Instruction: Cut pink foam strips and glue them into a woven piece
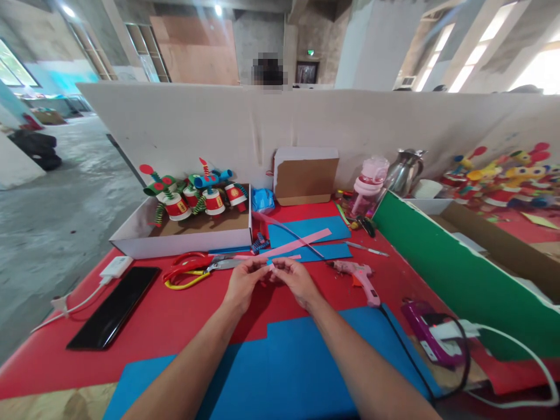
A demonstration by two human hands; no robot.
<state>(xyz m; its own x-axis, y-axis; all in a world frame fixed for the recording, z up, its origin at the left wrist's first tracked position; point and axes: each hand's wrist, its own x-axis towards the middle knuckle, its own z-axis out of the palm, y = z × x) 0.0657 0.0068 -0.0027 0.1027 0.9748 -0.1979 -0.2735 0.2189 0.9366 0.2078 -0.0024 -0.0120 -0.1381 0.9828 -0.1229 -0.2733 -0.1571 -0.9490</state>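
Observation:
My left hand and my right hand meet over the red tabletop, fingers pinched on a small folded piece of blue and pink paper. Most of that piece is covered by my fingertips. Just beyond them lie pink paper strips across blue paper sheets. Scissors with red handles rest left of my left hand, by a yellow handle loop. A pink glue gun lies right of my right hand. Large blue paper spreads under my forearms.
Several paper-cup figures stand in a white box at back left. A black phone lies left. To the right are a green-sided box, a purple power strip with cables, a pink bottle and a steel jug.

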